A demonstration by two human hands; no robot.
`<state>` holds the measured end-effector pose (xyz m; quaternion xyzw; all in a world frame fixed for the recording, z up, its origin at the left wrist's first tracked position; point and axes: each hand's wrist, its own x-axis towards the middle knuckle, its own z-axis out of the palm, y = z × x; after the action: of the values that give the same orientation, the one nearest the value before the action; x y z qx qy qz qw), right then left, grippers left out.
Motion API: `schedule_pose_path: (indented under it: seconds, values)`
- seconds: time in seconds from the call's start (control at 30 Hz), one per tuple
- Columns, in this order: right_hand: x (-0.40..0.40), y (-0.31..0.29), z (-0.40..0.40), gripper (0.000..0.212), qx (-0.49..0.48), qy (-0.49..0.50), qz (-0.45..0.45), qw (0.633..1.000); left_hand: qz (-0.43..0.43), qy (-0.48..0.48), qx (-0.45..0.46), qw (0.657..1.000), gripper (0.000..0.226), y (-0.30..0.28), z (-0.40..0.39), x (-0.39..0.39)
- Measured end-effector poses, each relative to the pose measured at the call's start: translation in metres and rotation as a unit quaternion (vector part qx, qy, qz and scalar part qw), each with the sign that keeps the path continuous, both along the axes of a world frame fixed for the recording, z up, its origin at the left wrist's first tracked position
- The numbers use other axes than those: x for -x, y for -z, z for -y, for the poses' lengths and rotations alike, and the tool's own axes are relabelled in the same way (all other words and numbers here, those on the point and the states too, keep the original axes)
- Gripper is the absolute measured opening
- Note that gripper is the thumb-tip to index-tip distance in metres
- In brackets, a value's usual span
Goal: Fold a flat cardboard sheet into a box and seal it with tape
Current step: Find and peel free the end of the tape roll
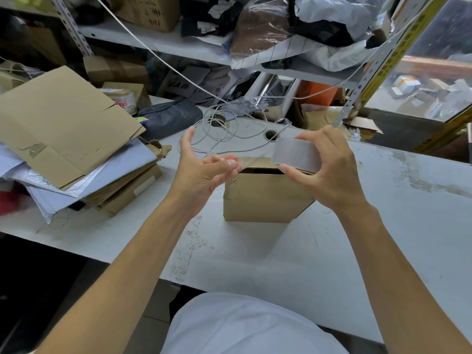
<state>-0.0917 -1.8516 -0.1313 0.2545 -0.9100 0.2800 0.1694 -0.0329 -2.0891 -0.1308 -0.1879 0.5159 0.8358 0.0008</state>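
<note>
On the white bench (255, 256) our cardboard box (263, 198) stands; our right hand (329, 167) grips the tape roll (296, 154), our left hand (201, 172) pinches its clear strip (245, 160).

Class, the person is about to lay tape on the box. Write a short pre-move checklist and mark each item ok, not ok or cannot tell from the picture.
1. Tape roll held: ok, the right hand grips it above the box.
2. Free end of the tape strip under control: ok, the left hand pinches it, and the clear strip runs across to the roll.
3. Box standing steady on the table: ok, it rests upright with neither hand on it.
4. Top flaps closed: not ok, a dark gap shows at the top.
5. Strip long enough to span the seam: cannot tell.
6. Bottom of the box sealed: cannot tell, it is hidden.
</note>
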Motion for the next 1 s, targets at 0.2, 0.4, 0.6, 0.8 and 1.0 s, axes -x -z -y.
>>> schedule_pose_path:
  seconds: [0.2,0.4,0.6,0.8,1.0]
  values:
    - [-0.003,0.002,0.01,0.063,-0.014,-0.017,0.002,1.0,-0.035,0.101,0.238,0.965,0.028,-0.009,-0.014,0.007]
    - [-0.004,0.0,0.018,0.062,0.003,-0.022,-0.019,1.0,-0.11,0.026,0.33,0.937,0.02,-0.001,-0.036,0.017]
    - [-0.006,0.0,0.019,0.064,0.025,-0.035,-0.001,0.999,-0.192,-0.044,0.34,0.92,0.011,0.007,-0.043,0.016]
    - [-0.01,-0.001,0.027,0.061,0.081,-0.028,0.026,0.996,-0.224,-0.068,0.338,0.911,0.01,0.011,-0.047,0.014]
    - [-0.013,-0.004,0.031,0.056,0.129,-0.026,0.041,0.99,-0.248,-0.06,0.343,0.904,0.007,0.008,-0.046,0.012]
